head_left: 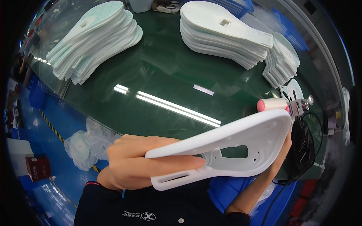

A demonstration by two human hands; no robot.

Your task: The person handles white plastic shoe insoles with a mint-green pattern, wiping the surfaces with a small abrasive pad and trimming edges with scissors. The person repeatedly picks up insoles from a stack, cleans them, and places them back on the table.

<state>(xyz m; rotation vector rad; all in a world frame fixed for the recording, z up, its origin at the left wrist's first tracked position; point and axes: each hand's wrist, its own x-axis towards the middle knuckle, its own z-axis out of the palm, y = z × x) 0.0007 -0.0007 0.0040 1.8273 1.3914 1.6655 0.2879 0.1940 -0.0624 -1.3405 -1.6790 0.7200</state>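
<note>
My left hand point(145, 162) grips the narrow end of a white moulded plastic sole-shaped piece point(241, 141) with cut-out slots and small holes, held flat just above the table's near edge. My right hand point(281, 154) is mostly hidden behind the piece's wide rounded end and supports it from below and from the right. Close beside that wide end sits a small tool with a pink and white cylinder point(273, 104) on a metal bracket point(301, 106).
A dark green glass-topped table point(169, 75) carries a stack of pale green insoles point(96, 39) at back left, a stack of white sole pieces point(222, 32) at back middle and a smaller stack point(283, 62) at right. Crumpled plastic bags point(85, 145) lie over the blue floor. Black cables point(301, 150) hang at right.
</note>
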